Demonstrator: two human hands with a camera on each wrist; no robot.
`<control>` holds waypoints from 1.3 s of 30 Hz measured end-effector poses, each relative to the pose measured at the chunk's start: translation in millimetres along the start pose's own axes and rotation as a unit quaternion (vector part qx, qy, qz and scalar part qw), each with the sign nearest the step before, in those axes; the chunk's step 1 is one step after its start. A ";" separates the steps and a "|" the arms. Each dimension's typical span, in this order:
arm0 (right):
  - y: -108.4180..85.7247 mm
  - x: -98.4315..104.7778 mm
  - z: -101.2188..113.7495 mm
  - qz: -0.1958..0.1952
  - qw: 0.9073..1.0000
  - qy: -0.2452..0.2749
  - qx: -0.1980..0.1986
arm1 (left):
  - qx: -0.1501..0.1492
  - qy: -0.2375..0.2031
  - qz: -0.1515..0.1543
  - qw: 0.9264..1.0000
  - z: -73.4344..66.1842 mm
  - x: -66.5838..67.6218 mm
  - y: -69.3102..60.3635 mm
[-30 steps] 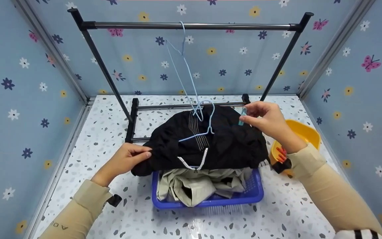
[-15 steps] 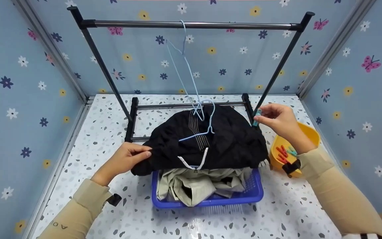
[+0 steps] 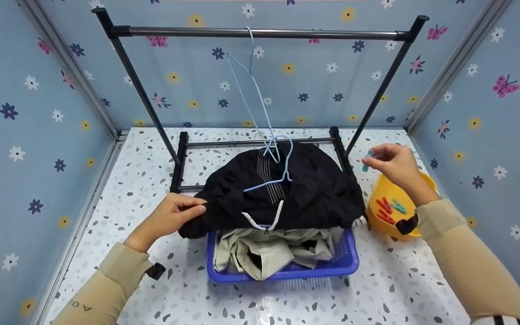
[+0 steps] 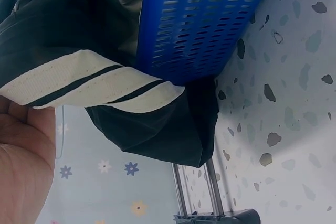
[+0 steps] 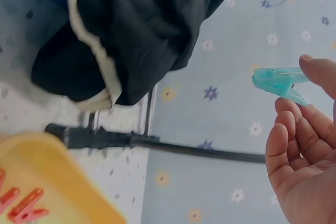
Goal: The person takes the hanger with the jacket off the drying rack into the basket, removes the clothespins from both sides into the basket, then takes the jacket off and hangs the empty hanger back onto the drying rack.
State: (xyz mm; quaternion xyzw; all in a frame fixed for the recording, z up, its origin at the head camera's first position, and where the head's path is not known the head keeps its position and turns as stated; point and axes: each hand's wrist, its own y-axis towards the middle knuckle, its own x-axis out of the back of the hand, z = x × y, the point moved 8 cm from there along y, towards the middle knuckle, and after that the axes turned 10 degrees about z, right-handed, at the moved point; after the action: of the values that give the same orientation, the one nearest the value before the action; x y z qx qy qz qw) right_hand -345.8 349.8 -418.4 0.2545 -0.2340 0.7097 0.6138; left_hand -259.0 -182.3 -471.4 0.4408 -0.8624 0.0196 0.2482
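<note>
A black garment (image 3: pixel 323 194) with white drawstrings lies bunched over the blue basket (image 3: pixel 287 275). My left hand (image 3: pixel 167 219) pinches the garment's left edge; in the left wrist view part of that hand (image 4: pixel 23 156) shows beside the garment's white-striped fabric (image 4: pixel 79 80). To the garment's right, clear of it, my right hand (image 3: pixel 397 167) pinches a teal clothespin (image 3: pixel 368 161) between thumb and fingers. The same clothespin (image 5: pixel 278 81) is plain in the right wrist view. One light blue hanger (image 3: pixel 266 183) rests at the garment's neck, and another hanger (image 3: pixel 260 95) hangs from the rack bar (image 3: pixel 188 32).
The black rack's posts (image 3: pixel 140 90) stand behind the basket. A yellow bin (image 3: pixel 379 230) at the right holds red clothespins (image 3: pixel 384 208) and teal clothespins (image 3: pixel 397 206). Pale grey-green cloth (image 3: pixel 264 255) fills the basket, which sits on the speckled floor (image 3: pixel 169 293).
My right hand has moved right, away from the garment, with the teal clothespin, uncovering more of the yellow bin's contents. My left hand has stayed at the garment's edge.
</note>
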 end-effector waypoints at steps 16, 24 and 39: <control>3.3 19.8 -76.3 0.042 0.994 -0.039 -0.095 | -0.017 0.008 0.000 1.000 -1.8 1.3 0.5; -1.6 19.9 -109.8 0.080 0.985 -0.065 -0.139 | -0.018 0.011 -0.004 1.000 -2.7 1.5 0.6; -9.9 6.1 -162.8 0.178 0.958 -0.155 -0.165 | -0.005 0.000 -0.004 1.000 -2.0 1.1 -0.6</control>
State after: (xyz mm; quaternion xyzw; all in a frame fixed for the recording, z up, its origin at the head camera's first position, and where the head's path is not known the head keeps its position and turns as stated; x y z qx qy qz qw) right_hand -348.8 460.7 -538.2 0.2114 -0.4815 0.7106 0.4674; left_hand -258.3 -183.0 -469.3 0.4432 -0.8606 0.0145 0.2506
